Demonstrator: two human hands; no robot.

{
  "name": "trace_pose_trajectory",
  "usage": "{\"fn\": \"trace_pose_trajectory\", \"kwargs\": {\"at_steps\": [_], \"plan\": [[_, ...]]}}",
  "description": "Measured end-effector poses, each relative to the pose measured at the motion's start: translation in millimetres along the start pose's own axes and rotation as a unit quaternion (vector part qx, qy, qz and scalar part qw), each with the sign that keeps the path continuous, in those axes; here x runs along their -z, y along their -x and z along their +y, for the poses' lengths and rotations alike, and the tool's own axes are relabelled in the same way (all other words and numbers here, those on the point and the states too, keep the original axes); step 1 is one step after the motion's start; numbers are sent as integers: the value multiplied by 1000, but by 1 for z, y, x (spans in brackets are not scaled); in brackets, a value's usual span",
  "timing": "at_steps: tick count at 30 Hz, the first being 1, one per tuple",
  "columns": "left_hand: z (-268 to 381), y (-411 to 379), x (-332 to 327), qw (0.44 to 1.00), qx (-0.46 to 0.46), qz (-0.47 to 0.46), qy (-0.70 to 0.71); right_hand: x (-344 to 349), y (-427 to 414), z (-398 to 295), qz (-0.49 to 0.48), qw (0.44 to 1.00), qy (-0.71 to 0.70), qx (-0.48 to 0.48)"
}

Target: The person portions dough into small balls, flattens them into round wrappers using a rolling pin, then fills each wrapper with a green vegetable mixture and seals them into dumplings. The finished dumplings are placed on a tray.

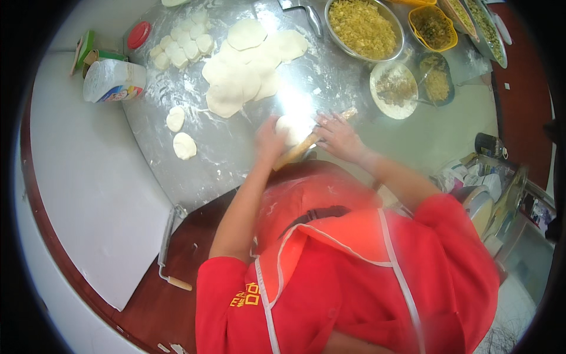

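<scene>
My left hand [270, 138] holds the left edge of a small round of dough [289, 129] on the floured metal worktop. Bright glare hides part of its outline. My right hand [339, 135] lies over a wooden rolling pin [297, 151], which slants along the near side of the dough. The pin's far end shows past my right fingers. Beyond my hands, several rolled dough wrappers [239, 82] overlap in a pile. Two flattened dough pieces [184, 146] lie to the left.
Several dough portions [179, 51] sit at the back left, near a plastic tub [116, 80] and a red lid [139, 35]. A cleaver [313, 20] lies beside a metal bowl of chopped yellow filling [362, 28]. A floury bowl [392, 90] and a yellow basket [435, 28] stand right.
</scene>
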State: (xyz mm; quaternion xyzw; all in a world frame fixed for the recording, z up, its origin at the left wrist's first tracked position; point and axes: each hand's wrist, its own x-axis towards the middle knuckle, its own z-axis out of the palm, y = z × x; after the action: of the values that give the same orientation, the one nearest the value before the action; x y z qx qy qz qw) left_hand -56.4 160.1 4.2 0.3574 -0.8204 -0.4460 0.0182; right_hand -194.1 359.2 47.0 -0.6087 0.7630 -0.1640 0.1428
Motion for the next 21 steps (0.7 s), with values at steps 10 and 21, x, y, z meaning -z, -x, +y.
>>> {"fn": "trace_pose_trajectory", "kwargs": {"at_steps": [10,21], "plan": [[33,-41,19,987,-67,-81,-121,-14,-122,5,144,977,110,-114],[25,-7,16,998,-20,37,-36,-25,-127,9,138,979,105,-107]]}}
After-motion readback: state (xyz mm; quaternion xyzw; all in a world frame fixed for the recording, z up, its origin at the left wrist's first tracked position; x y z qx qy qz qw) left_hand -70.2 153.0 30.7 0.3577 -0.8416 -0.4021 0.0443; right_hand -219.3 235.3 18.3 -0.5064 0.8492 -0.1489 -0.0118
